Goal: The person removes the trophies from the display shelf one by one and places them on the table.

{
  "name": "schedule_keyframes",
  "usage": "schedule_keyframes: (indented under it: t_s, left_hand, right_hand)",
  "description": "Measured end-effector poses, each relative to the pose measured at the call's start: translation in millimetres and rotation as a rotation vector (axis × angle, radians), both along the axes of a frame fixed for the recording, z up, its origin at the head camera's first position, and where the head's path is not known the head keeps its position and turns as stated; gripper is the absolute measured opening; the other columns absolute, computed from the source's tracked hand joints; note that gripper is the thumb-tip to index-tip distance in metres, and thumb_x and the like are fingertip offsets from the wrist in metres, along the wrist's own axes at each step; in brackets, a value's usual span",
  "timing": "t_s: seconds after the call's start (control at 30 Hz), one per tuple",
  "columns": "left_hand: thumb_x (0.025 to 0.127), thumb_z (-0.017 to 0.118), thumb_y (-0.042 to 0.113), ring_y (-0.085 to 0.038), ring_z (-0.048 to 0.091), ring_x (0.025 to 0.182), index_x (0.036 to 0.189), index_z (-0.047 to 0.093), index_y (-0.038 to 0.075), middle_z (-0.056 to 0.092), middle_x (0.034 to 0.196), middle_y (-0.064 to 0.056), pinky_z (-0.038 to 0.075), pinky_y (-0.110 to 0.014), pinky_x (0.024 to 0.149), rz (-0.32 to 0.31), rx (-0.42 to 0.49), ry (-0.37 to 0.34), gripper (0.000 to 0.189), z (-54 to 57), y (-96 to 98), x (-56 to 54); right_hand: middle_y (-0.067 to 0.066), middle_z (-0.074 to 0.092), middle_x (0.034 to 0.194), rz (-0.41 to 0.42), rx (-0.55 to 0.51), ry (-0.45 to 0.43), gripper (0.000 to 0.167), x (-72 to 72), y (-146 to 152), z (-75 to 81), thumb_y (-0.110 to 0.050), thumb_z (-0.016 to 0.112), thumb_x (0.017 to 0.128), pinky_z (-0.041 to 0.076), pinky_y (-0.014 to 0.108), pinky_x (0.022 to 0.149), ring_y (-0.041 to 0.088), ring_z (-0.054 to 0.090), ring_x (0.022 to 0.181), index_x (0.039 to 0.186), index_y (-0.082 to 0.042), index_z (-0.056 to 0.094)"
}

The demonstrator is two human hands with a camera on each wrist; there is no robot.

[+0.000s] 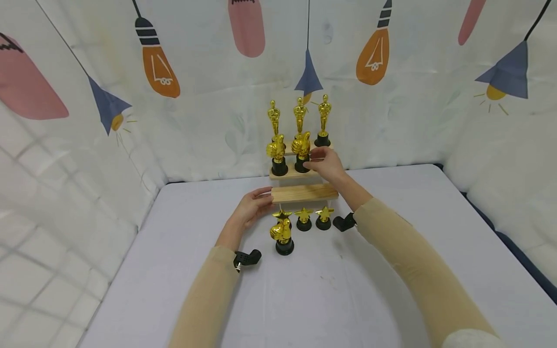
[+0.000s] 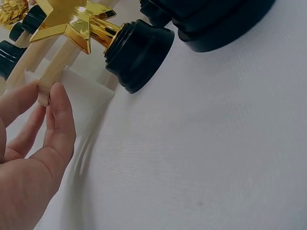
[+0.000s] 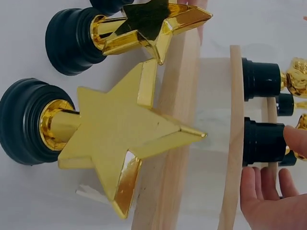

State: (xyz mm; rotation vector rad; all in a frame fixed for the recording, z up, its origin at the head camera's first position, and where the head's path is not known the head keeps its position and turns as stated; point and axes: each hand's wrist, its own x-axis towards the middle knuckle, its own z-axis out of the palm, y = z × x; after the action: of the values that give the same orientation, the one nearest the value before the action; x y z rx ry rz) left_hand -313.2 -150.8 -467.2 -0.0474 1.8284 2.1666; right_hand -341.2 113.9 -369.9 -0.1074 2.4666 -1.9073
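Head view sets a wooden stand [image 1: 304, 194] near the middle of the table's [image 1: 431, 208] back edge, with three boards rising in steps. Along its top board are three gold figure statuettes [image 1: 324, 116]. Of the three thumbs-up trophies [image 1: 301, 147], two stand on the middle board [image 1: 293, 176], one at its left end and the other further right; the third stands directly on the table, on the near side of the stand. Three star trophies [image 1: 304, 220] are on the table just before the lowest board [image 1: 324, 190], the left one partly hidden by that third thumb. The right hand [image 1: 326, 165] is at the right-hand trophy on the middle board; the left hand [image 1: 252, 207] is at the left end of the lowest board.

Left wrist view shows the left hand pinching that board end between thumb and fingertips, probably to steady the stand.

Right wrist view shows the right hand's thumb and fingers on either side of the trophy's black base, pinching it, with the base apparently against the board. The step in hand looks like placing the second thumb trophy; the next move likely calls for a gentle release, without tipping it, then reaching for the third.
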Motion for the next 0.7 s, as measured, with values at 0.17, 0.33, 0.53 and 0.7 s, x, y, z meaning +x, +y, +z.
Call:
schedule_keyframes:
  t_s: [0.17,0.33,0.53,0.7]
  left_hand:
    - [0.101,0.064,-0.001,-0.024,0.064,0.111,0.149,0.049,0.0,0.053,0.141,-0.022,0.054,-0.037,0.1,0.002,0.008,0.0,0.051,-0.3,-0.1,-0.3]
    - [0.101,0.064,0.001,-0.025,0.063,0.112,0.15,0.049,0.001,0.053,0.142,-0.022,0.054,-0.038,0.1,-0.001,0.0,0.007,0.051,-0.3,0.2,0.6]
    - [0.101,0.064,0.001,-0.025,0.063,0.112,0.149,0.049,0.001,0.054,0.141,-0.021,0.055,-0.037,0.099,0.001,-0.004,0.01,0.05,-0.9,0.7,0.4]
    - [0.101,0.065,0.001,-0.024,0.064,0.111,0.149,0.05,0.001,0.055,0.139,-0.021,0.056,-0.035,0.097,0.006,-0.007,0.007,0.05,-0.9,0.1,0.2]
  right_hand:
    - [0.019,0.054,0.136,-0.001,0.038,0.018,0.055,-1.5,-5.2,0.3,-0.012,0.077,0.094,0.05,0.045,0.103,0.033,0.054,0.126,0.14,0.002,0.049]
    - [0.018,0.056,0.132,-0.032,0.085,0.04,0.055,-1.9,-10.6,-0.9,-0.014,0.078,0.094,0.05,0.044,0.101,0.032,0.054,0.122,0.139,0.001,0.05]
    - [0.017,0.059,0.129,-0.044,0.113,0.052,0.053,-4.2,-12.0,-4.2,-0.014,0.077,0.094,0.052,0.043,0.098,0.031,0.056,0.119,0.138,0.002,0.052]
    - [0.017,0.061,0.128,-0.028,0.131,0.058,0.053,-5.1,-11.3,-5.5,-0.014,0.077,0.094,0.053,0.041,0.097,0.031,0.058,0.117,0.139,0.002,0.054]
